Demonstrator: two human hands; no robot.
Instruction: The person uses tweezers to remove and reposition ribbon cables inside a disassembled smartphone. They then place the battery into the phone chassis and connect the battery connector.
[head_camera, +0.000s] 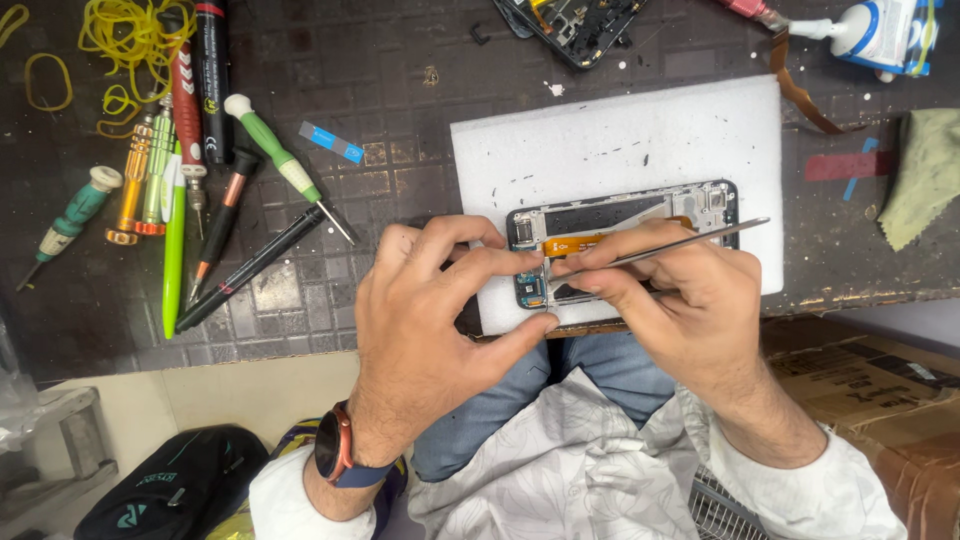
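A: Starting at the left, what lies on the tabletop (400, 60)?

B: A heap of yellow rubber bands (125, 35) at the top corner, then a row of tools: a teal-handled screwdriver (72, 215), an orange driver (130, 180), a lime-green pen (173, 250), a black marker (212, 75), and a green-and-white screwdriver (285, 165). They lie well apart from the work.

A: And the hands?

B: The left hand (440, 320), with a watch (333, 450) on its wrist, is curled closed, thumb and fingertips pinching down on the lower left end of the opened phone (620, 240). The right hand (680, 300) is closed around metal tweezers (680, 245), their tips meeting the left fingertips over the phone's inside.

A: Where does the phone sit?

B: On a white foam pad (620, 140) at the near edge of the tabletop, its back cover off, with an orange flex ribbon (575, 243) running across the exposed inside.

A: How far along would you judge it?

B: Midway, I'd say. The phone is open and the ribbon is laid in; whether its end is seated I can't tell, since the fingers hide it. The back is not yet closed.

A: Anything in the way?

B: Only the hands themselves crowd the spot. Farther right lie another dismantled phone frame (570, 25) at the top, a glue tube (880, 30), a brown ribbon strip (800, 90), and a green cloth (925, 175), none near.
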